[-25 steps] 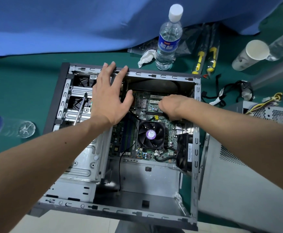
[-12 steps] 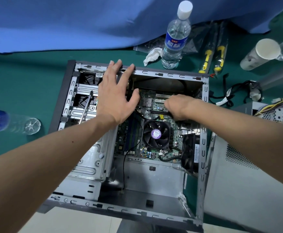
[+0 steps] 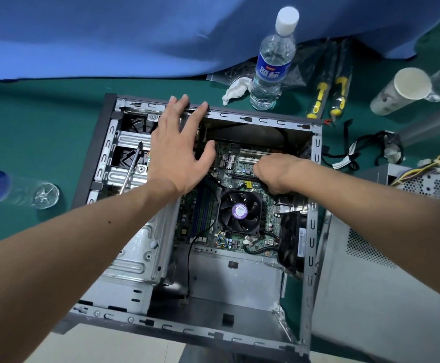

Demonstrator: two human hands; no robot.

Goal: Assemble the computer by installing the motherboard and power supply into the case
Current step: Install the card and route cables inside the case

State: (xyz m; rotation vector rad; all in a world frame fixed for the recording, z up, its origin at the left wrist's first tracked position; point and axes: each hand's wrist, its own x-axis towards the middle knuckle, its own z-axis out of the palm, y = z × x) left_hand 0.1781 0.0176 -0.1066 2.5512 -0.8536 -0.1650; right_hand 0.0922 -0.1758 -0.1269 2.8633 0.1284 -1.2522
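Observation:
The open computer case (image 3: 266, 119) lies on a green mat. Inside it sits the green motherboard (image 3: 240, 183) with a black CPU fan (image 3: 240, 212). My left hand (image 3: 177, 155) is spread flat, its fingertips resting on the case's far rim. My right hand (image 3: 274, 174) reaches down onto the motherboard beside the white expansion slots (image 3: 250, 157), fingers curled. Whatever is under them is hidden. The grey power supply (image 3: 428, 184), with yellow wires, stands outside the case at the right.
A screwdriver (image 3: 131, 170) lies on the drive cage at the case's left. Beyond the case are an upright water bottle (image 3: 274, 64), a tissue (image 3: 237, 89), yellow-handled tools (image 3: 329, 95), a paper cup (image 3: 402, 90) and loose cables (image 3: 370, 150). Another bottle (image 3: 17, 189) lies at the left.
Only my view has shifted slightly. My left hand stays on the far rim and my right hand stays at the expansion slots.

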